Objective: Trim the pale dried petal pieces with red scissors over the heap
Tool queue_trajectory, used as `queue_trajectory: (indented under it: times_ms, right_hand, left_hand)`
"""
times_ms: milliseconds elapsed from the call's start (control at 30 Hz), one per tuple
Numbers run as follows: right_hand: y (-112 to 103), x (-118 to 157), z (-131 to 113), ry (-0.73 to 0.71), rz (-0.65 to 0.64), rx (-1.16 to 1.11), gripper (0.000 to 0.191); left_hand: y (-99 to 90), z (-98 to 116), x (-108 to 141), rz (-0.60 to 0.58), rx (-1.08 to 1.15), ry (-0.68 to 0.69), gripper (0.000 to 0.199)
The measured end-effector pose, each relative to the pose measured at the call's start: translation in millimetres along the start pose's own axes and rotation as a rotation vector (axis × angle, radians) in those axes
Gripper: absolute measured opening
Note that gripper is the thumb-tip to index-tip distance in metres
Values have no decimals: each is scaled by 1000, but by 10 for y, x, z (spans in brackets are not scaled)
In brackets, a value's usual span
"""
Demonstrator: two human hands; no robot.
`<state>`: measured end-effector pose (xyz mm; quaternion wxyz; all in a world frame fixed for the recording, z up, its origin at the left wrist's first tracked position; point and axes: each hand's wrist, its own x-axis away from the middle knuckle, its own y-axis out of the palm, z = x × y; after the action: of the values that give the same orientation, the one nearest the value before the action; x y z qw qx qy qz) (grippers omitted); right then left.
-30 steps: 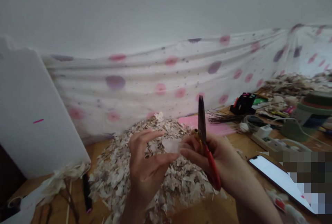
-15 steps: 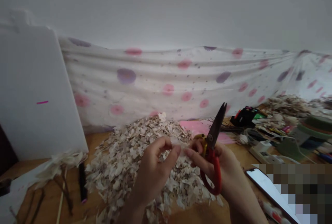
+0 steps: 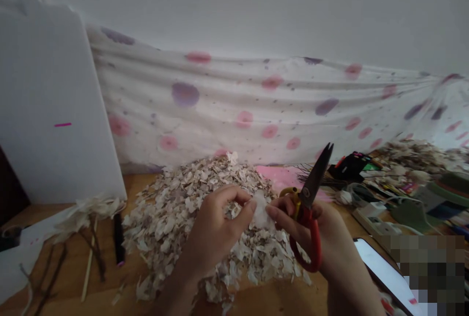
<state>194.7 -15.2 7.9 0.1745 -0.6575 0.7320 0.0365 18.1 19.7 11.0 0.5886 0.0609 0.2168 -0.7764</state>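
My left hand (image 3: 216, 228) pinches a soft white translucent piece (image 3: 262, 211) between its fingertips, just above a large heap of pale papery flakes (image 3: 157, 223). My right hand (image 3: 311, 223) grips red-handled scissors (image 3: 309, 216) with black blades pointing up and to the right. Its fingertips touch the white piece's right side. The blades are nearly closed and clear of the piece. Both hands hover over the heap's near right slope, hiding part of it.
A white board (image 3: 51, 111) leans at left against dotted fabric (image 3: 256, 106). On the wooden table (image 3: 274, 304) lie a black marker (image 3: 118, 240), twigs (image 3: 54, 272), a pink sheet (image 3: 282, 179), a phone (image 3: 381, 272), a power strip (image 3: 373, 223) and another flake pile (image 3: 414, 159).
The view has tilted and shifted. The scissors have swung from upright to leaning right, and my hands have come closer around the white piece, which now shows more fully between them.
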Motion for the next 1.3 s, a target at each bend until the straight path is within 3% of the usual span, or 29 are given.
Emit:
queue_trajectory:
  times_ms: [367,467,600,633,733,900,1033,1300]
  right_hand:
    - [80,-15,23,65,-97,-77,36]
    - [79,-38,15,74,-54,-80,37]
    - [43,-83,-16,36,2,-40,37]
    - [36,-92,-21,28,7,-54,38]
    - [35,-102,-15,31,-10,-139,43]
    - [94,-74,32,62,36,-186,41]
    - [116,-61,52,31,31,-97,40]
    - [168,-47,8,9,82,-27,45]
  left_hand:
    - [-39,-5,-26,137,-25,202,11]
    - [-32,-48,-22,128,91,143,4]
    - [-10,-104,-20,-38,318,-58,37]
    - [6,-109,-22,-65,324,-78,36]
    - [71,-95,-31,-14,303,-35,9]
    - [125,-39,-29,61,375,-72,15]
    - [103,-56,-35,125,361,-94,17]
    - [58,-91,-61,96,271,-43,14]
